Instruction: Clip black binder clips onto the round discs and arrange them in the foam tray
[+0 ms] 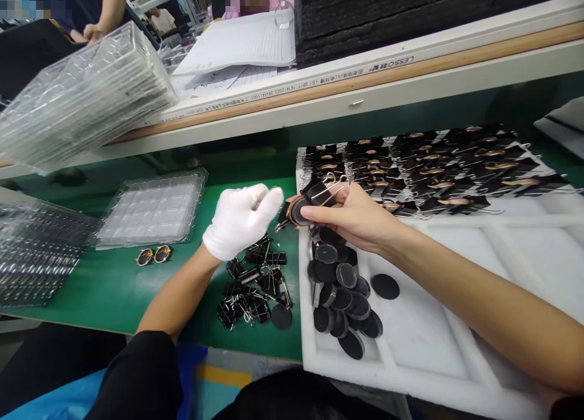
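My right hand (360, 216) is bare and closed on a clamped round piece (299, 212), a dark disc with a gold-coloured part at its edge. A black binder clip (318, 193) with wire handles sits on that piece under my fingers. Close to its left side, my left hand (244, 219), in a white glove, is closed with its fingers curled; whatever is inside is hidden. Below it lies a heap of black binder clips (250, 277) on the green table. A pile of dark round discs (342, 292) rests in the white foam tray (387, 359).
Rows of clipped pieces (429, 170) fill the back of the tray. Two gold-rimmed round parts (153, 255) lie left, near a clear plastic tray (150, 207). More clear trays (86, 91) are stacked on the shelf edge (274, 106), which crosses above the table. People sit beyond.
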Demonstrator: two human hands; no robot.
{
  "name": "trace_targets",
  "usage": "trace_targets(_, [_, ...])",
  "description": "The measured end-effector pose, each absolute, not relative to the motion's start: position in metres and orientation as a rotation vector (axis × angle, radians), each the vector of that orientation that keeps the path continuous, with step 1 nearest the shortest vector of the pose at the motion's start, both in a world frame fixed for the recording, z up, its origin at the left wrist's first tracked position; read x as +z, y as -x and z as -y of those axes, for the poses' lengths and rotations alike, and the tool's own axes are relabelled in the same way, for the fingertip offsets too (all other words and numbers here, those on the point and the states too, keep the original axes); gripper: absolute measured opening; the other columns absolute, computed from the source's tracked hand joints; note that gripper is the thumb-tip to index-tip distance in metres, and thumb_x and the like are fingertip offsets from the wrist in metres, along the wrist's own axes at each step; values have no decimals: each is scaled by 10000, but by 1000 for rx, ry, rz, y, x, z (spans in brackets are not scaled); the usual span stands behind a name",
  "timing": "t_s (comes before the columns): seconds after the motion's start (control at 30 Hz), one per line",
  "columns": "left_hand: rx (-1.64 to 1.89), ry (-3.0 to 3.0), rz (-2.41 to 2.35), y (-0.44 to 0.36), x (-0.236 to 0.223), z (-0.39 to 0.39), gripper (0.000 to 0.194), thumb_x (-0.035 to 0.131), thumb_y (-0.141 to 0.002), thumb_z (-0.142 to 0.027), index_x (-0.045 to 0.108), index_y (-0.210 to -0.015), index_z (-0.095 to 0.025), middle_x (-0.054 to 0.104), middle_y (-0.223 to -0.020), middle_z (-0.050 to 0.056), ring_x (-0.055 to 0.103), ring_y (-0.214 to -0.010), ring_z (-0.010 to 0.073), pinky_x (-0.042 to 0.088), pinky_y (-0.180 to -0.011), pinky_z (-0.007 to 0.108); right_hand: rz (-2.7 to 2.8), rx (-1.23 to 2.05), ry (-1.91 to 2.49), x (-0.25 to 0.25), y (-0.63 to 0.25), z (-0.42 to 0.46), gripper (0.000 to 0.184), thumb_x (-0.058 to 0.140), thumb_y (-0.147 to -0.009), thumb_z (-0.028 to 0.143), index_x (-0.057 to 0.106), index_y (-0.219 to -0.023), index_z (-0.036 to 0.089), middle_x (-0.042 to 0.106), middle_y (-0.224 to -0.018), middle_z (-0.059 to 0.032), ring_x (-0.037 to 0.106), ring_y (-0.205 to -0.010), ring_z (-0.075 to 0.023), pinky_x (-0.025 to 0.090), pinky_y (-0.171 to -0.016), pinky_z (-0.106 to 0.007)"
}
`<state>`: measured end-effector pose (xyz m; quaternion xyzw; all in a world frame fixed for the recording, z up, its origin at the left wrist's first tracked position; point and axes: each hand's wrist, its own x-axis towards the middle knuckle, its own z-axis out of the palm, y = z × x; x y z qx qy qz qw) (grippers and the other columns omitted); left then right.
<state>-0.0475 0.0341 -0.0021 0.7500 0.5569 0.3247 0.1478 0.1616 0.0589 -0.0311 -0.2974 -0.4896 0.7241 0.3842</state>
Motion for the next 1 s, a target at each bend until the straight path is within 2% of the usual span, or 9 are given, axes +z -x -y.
trace_targets(0.07, [850, -2157, -1577, 48, 0, -32, 465, 503, -989, -512, 593, -666, -190, 570, -584, -14, 497, -565, 113, 388, -574, 279, 1225, 1845, 757, -30, -162, -59, 389, 1012, -564, 399, 831, -830, 181, 824, -903, -80, 753, -803, -204, 616, -796, -366])
trace_targets(0.17, [799, -2068, -1484, 45, 4, -29, 348, 619, -913, -528, 677, -931, -185, 685, -742, -6, 589, -649, 127, 459, -607, 261, 1136, 1834, 777, -29, -164, -60, 411, 1027, -531, 370, 830, -843, 189, 826, -912, -75, 754, -823, -204, 606, -780, -342])
trace_targets(0.27, [749, -2068, -1537, 44, 9, -25, 436, 732, -832, -499, 673, -1140, -196, 715, -774, -26, 633, -662, 132, 494, -624, 253, 1084, 1798, 819, -28, -165, -61, 434, 1034, -512, 374, 822, -847, 197, 827, -931, -76, 744, -825, -206, 604, -770, -344])
trace_targets(0.37, [633, -2178, -1664, 46, 10, -25, 393, 710, -853, -539, 692, -1038, -193, 686, -656, -44, 622, -588, 129, 470, -613, 257, 1110, 1777, 833, -29, -165, -61, 453, 1031, -515, 395, 823, -862, 191, 829, -979, -89, 748, -862, -222, 606, -800, -364])
trace_targets(0.47, [526, -2383, -1769, 51, 5, -28, 458, 676, -862, -639, 690, -917, -184, 674, -594, -21, 629, -548, 150, 411, -586, 273, 1166, 1755, 831, -32, -164, -60, 440, 1019, -542, 412, 828, -867, 185, 829, -981, -94, 750, -875, -230, 607, -836, -382])
trace_targets(0.67, [213, -2817, -1728, 57, -3, -32, 663, 534, -911, -788, 678, -1043, -155, 690, -636, 27, 688, -577, 236, 336, -560, 307, 1172, 1743, 829, -38, -163, -62, 395, 1017, -564, 359, 833, -869, 187, 832, -940, -80, 742, -828, -207, 594, -806, -356])
trace_targets(0.8, [124, -2920, -1714, 52, -5, -30, 578, 525, -958, -715, 661, -1039, -158, 713, -708, 52, 703, -605, 241, 375, -574, 313, 1145, 1727, 824, -39, -164, -63, 374, 1020, -558, 325, 831, -851, 190, 832, -920, -74, 732, -799, -195, 578, -733, -324])
trace_targets(0.93, [184, -2943, -1787, 51, -9, -34, 513, 494, -990, -635, 658, -928, -153, 692, -636, 70, 696, -572, 251, 380, -555, 322, 1135, 1735, 815, -36, -164, -63, 414, 1018, -568, 352, 835, -905, 197, 832, -1010, -84, 750, -884, -219, 588, -777, -339])
trace_targets(1.0, [297, -2845, -1790, 55, -10, -38, 490, 494, -991, -603, 663, -939, -146, 723, -661, 74, 711, -586, 247, 413, -560, 320, 1098, 1725, 794, -34, -165, -63, 433, 1010, -592, 374, 831, -951, 212, 828, -1064, -76, 755, -945, -222, 594, -822, -340])
